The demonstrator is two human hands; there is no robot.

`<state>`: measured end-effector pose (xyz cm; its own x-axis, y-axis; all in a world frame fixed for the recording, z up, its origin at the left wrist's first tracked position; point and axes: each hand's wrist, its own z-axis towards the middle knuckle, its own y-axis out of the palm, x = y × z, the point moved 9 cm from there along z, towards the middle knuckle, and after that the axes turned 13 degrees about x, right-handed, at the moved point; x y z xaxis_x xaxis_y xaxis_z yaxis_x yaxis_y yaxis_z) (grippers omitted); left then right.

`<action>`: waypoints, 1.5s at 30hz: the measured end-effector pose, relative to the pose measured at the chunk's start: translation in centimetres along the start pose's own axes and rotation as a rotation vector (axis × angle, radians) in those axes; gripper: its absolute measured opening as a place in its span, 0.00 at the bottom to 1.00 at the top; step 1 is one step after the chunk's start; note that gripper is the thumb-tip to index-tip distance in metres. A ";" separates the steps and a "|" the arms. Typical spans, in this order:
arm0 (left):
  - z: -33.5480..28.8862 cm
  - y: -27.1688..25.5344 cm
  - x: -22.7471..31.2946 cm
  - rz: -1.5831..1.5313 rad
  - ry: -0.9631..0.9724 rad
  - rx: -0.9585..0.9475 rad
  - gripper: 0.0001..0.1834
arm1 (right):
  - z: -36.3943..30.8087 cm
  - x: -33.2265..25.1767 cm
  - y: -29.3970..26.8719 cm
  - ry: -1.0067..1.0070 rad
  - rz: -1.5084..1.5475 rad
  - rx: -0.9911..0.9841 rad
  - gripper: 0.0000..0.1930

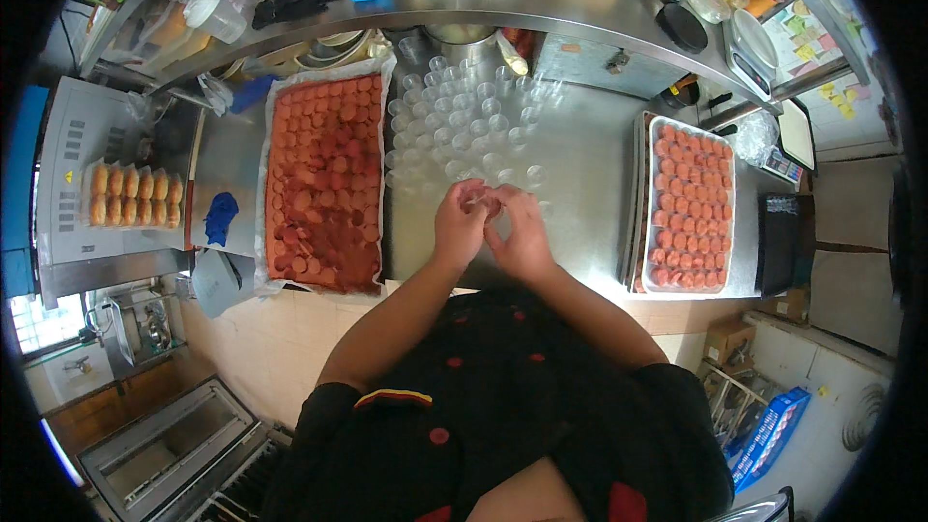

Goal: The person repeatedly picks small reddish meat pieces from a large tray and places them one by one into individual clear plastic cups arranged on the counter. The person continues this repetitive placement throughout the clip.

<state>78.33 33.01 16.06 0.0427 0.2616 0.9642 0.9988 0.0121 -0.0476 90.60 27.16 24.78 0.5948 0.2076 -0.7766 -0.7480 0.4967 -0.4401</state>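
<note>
At left, packs of golden rounds (135, 195), then a crumpled blue cloth (221, 218). Next, red discs (324, 135) massed across a white-lined tray (388, 69). At middle, clear cups (464, 126) clustered far on the steel surface (590, 150); nearer, left hand (462, 222) and right hand (520, 227) together, fingers narrowly curled, seemingly around a small clear cup (499, 225), largely hidden. At right, reddish rounds (691, 203) in rows on a pale tray (684, 288).

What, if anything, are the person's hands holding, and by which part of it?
The left hand and right hand hold what looks like a small clear cup between them; which part they grip cannot be told.
</note>
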 end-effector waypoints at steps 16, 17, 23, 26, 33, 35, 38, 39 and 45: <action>-0.2 -14.0 -10.4 0.869 -0.045 0.154 0.18 | 3.3 31.8 -11.5 0.355 -0.650 0.181 0.22; -1.0 -14.4 -12.4 0.918 -0.002 0.104 0.18 | 3.4 35.3 -12.6 0.387 -0.656 0.159 0.23; -3.5 -15.1 -16.7 0.961 -0.206 0.081 0.16 | 3.1 31.2 -10.9 0.256 -0.726 0.207 0.31; -2.9 -15.2 -17.7 1.022 -0.245 0.059 0.12 | -1.8 27.7 -7.0 0.333 -0.407 -0.090 0.30; -3.3 -15.5 -17.1 0.982 -0.125 0.064 0.11 | -6.7 17.7 -1.0 0.175 -0.336 -0.167 0.27; -3.3 -16.1 -13.5 0.848 -0.089 0.121 0.09 | -7.2 18.1 0.2 0.230 -0.321 -0.227 0.26; -2.7 -21.2 -9.9 0.674 -0.035 0.286 0.10 | -8.3 19.6 1.6 0.247 -0.346 -0.293 0.26; -2.5 -24.0 -8.6 0.671 -0.087 0.386 0.12 | -8.7 19.8 2.2 0.241 -0.362 -0.312 0.26; 0.8 -38.2 -7.6 1.073 -0.038 0.517 0.17 | -9.2 13.6 5.6 0.274 -0.200 -0.338 0.26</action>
<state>39.86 31.33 10.30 0.8407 0.4044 0.3601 0.3250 0.1551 -0.9329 91.84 25.03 7.65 0.6716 -0.1162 -0.7317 -0.7073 0.1935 -0.6799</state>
